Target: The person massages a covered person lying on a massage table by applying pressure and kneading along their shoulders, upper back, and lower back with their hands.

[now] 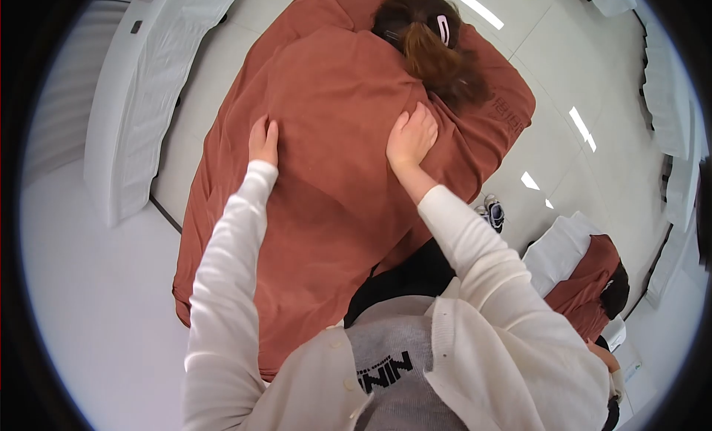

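Note:
A rust-red cloth [326, 127] covers a person who lies face down, with brown tied-back hair [415, 20] and a pale hair clip [443, 29] at the top. My left hand [264, 141] rests on the cloth over one side of the covered back, fingers pointing away from me. Nearer the head, my right hand [413, 137] lies on the cloth by the shoulder, its fingers close together and slightly bent. Neither hand has a visible object in it. The cloth hides the body and whatever the person lies on.
White-draped beds stand at the left [133, 127] and right edges. At the lower right, another person lies under a rust-red cloth [575, 283], with a hand [602, 355] beside it. Sneakers [491, 211] rest on the glossy tiled floor [549, 68].

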`<state>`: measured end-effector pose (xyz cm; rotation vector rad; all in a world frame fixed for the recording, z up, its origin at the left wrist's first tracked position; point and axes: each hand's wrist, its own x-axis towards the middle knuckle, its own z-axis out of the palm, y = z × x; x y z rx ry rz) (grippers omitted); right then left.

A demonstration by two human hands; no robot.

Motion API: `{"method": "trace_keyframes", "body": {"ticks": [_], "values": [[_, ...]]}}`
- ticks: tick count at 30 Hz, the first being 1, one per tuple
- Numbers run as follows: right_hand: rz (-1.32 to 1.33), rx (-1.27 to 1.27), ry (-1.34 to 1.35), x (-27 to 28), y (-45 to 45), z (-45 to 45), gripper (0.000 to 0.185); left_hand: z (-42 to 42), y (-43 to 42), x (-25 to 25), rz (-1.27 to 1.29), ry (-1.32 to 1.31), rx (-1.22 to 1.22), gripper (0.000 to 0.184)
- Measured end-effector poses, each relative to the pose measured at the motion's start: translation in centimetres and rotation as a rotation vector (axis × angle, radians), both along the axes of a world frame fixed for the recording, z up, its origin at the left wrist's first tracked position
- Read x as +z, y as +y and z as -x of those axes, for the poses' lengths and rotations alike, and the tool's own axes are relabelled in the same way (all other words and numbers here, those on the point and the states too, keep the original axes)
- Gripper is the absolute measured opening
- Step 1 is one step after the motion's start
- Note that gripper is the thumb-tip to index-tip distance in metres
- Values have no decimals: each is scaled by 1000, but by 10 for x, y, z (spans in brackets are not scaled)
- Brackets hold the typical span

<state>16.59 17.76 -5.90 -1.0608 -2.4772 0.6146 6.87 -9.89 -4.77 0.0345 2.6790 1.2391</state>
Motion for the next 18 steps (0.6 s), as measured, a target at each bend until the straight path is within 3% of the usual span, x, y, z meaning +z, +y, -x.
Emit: {"method": "trace_keyframes", "body": {"ticks": [2,4,5,7,8,11,16,18], "values": [[36,35,-31,-4,19,7,40,-28,-20,-15,193,56,0,57],[352,147,-89,-6,44,6,42,-43,-12,-10,293,175,-49,54],[352,151,-96,-10,48,2,42,-42,0,-4,325,197,-1,54],[406,175,71,-20,48,-12,42,-45,12,-4,375,248,58,53],[404,180,65,-24,41,-20,42,-48,12,-4,373,242,63,53],[47,103,208,-22,11,-28,40,-48,11,-6,410,285,52,50],[77,32,3,-19,25,9,37,-43,8,-9,397,293,71,50],[403,47,-45,-21,49,16,35,-44,9,-7,390,283,73,50]]}}
